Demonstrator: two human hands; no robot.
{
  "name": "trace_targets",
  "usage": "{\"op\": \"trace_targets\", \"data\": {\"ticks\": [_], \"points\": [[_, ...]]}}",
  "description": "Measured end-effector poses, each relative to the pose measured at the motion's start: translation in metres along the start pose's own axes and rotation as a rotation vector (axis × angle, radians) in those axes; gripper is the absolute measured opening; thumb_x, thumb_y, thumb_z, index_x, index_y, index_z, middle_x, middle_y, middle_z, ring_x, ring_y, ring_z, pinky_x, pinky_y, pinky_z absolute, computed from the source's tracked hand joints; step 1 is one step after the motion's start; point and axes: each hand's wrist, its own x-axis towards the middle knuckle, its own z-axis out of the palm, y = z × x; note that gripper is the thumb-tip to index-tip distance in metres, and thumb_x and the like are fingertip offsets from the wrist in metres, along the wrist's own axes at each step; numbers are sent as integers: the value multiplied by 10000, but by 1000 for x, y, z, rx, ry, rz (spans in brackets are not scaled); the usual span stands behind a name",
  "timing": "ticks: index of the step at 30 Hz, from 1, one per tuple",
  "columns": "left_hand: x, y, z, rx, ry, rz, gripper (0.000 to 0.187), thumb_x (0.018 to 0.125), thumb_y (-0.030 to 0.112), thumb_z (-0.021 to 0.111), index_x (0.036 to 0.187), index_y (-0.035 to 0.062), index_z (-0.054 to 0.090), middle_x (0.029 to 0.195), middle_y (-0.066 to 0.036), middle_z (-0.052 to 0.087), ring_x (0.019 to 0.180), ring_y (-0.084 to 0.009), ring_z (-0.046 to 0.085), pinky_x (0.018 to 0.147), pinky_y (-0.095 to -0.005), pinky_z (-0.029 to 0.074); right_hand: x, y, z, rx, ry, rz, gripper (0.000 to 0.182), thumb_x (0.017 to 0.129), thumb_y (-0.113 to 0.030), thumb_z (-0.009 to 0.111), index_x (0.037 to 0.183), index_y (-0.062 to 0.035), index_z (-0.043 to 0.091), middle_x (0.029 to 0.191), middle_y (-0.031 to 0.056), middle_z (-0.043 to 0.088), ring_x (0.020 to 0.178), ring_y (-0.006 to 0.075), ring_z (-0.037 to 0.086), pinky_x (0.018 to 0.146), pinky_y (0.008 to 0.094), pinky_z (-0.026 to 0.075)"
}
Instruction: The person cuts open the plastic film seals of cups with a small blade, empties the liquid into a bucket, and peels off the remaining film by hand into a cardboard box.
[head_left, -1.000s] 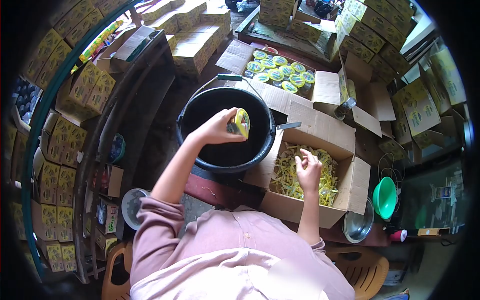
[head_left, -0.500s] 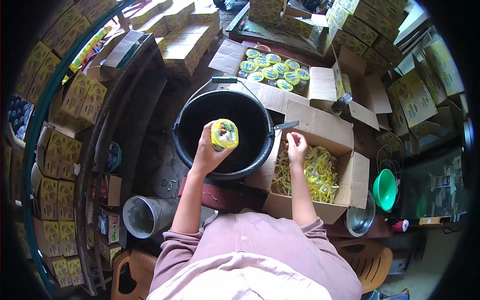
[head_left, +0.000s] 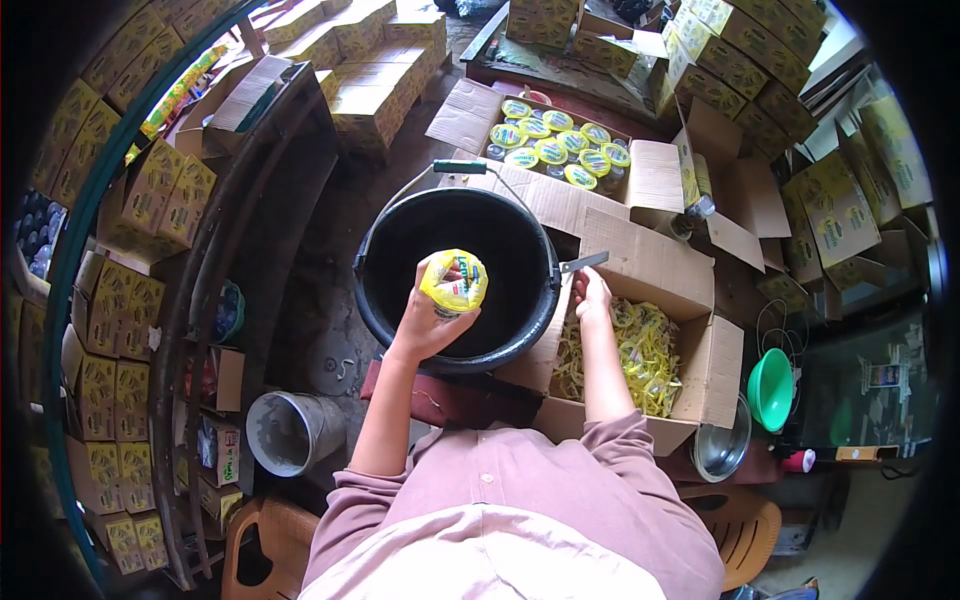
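Observation:
My left hand [head_left: 432, 322] grips a clear plastic cup with a yellow printed film lid [head_left: 456, 282], held over the black bucket [head_left: 372, 318]. Its top faces up towards me. At the near side of a knife blade [head_left: 585, 262], my right hand [head_left: 594, 294] has its fingers curled in; whether anything is in them is hidden. The blade sticks out to the right beside the bucket's rim. Below that hand is an open cardboard box [head_left: 708, 372] holding many yellow plastic strips [head_left: 635, 355].
Beyond the bucket, an open carton [head_left: 640, 170] holds several yellow-lidded cups [head_left: 552, 150]. A grey pail [head_left: 285, 435] stands at left, near a rack of printed cartons [head_left: 115, 390]. At right are a green bowl [head_left: 770, 390] and a metal bowl [head_left: 722, 450].
The view has shifted slightly. My left hand has turned the cup a little, so its lid shows differently. My right hand has drawn closer to the knife, its fingers curling further in.

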Motion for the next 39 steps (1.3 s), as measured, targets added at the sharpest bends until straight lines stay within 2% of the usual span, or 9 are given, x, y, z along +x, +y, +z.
{"op": "trace_targets", "data": {"ticks": [5, 11, 16, 21, 25, 26, 29, 33, 39], "points": [[-1, 1, 1, 11, -31, -31, 610, 663, 84, 754, 1180, 29, 433, 1013, -89, 508, 942, -198, 552, 847, -300, 452, -18, -14, 0, 36, 49, 145, 331, 725, -443, 693, 966, -228, 619, 868, -85, 647, 760, 96, 554, 662, 324, 375], [-4, -1, 3, -49, 26, -3, 633, 654, 49, 757, 1185, 35, 413, 1148, -84, 387, 999, -184, 520, 881, -293, 432, 2, -7, 8, 119, -110, 110, 209, 737, -301, 745, 857, -157, 650, 885, -34, 671, 803, 114, 620, 634, 283, 401], [-4, -3, 1, -75, -9, 47, 709, 678, 49, 742, 1251, 50, 323, 1142, -115, 455, 1026, -226, 536, 904, -326, 426, -12, -19, 0, 400, -18, 120, 100, 765, -169, 662, 823, -129, 592, 725, -6, 606, 601, 124, 567, 491, 261, 422], [-11, -24, -2, 79, -93, 131, 840, 722, 69, 696, 1365, 28, 157, 1166, -191, 505, 1027, -316, 545, 933, -383, 410, -79, -63, 2, 429, 13, -348, 105, 773, -81, 647, 835, -127, 576, 686, -15, 562, 624, 78, 528, 542, 203, 418], [-10, -20, -4, 93, -137, 91, 847, 700, 69, 695, 1353, -8, 161, 1146, -202, 514, 1036, -323, 542, 932, -384, 407, -153, -93, 17, -44, -281, -982, 120, 792, -3, 645, 877, -79, 609, 761, -9, 578, 656, 73, 534, 567, 217, 432], [-11, -21, -4, 94, -118, 114, 852, 690, 69, 700, 1350, -12, 167, 1137, -202, 519, 1031, -324, 546, 927, -384, 412, -171, -103, 23, -278, -309, -1359, 138, 742, 27, 661, 834, -75, 642, 756, 13, 579, 687, 135, 569, 603, 242, 462], [-11, -10, 1, 103, -42, 156, 844, 668, 69, 721, 1333, -11, 207, 1115, -196, 534, 1005, -323, 562, 903, -379, 432, -205, -112, 26, -666, -518, -1782, 184, 676, 20, 672, 826, -87, 668, 770, 38, 578, 739, 194, 592, 661, 284, 489], [-4, 5, 3, -12, -30, 24, 651, 685, 67, 731, 1231, 25, 378, 1090, -143, 568, 1013, -260, 578, 933, -361, 428, -215, -116, 31, -930, -598, -1950, 238, 643, -37, 653, 873, -97, 668, 814, 38, 574, 801, 198, 592, 713, 315, 494], [-4, 3, 0, 149, -17, 75, 763, 653, 101, 762, 1242, -38, 298, 1049, -193, 561, 970, -321, 584, 853, -375, 468, -218, -116, 40, -955, -638, -2088, 245, 671, -60, 639, 912, -95, 666, 859, 15, 581, 823, 190, 598, 710, 324, 497]]}}
